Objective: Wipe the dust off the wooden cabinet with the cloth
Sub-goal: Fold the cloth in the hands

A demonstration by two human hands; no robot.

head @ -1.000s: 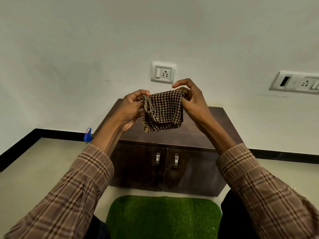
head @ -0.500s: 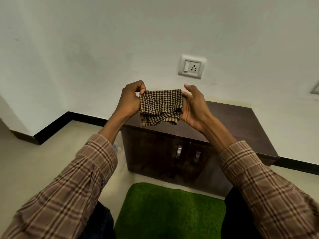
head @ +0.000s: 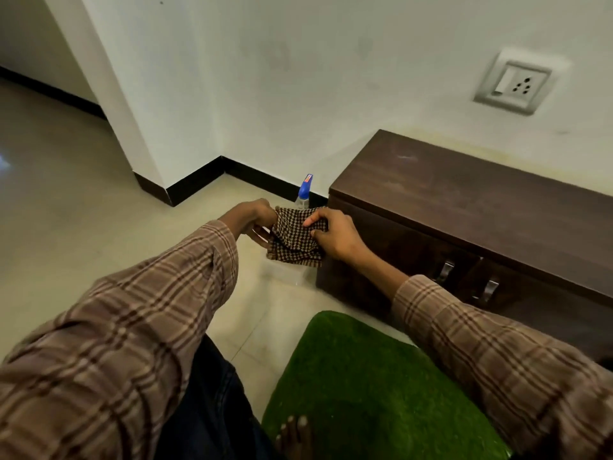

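The top of the wooden cabinet [head: 471, 190] lies bare and open to approach from above and from the front. Its rear edge meets the wall [head: 298, 94], closing access there. A spray bottle [head: 304, 193] stands on the floor [head: 83, 194] just beside the cabinet's left end, against the wall, obstructing that corner. The green mat [head: 365, 386] lies flat before the doors.

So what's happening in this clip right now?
A person in a brown plaid shirt holds a brown checked cloth bunched between both hands, the left hand and the right hand, in the air by the left end of a low dark wooden cabinet. The cloth is not on the cabinet top, so wiping hasn't started. A clear spray bottle with a blue cap stands on the floor behind.
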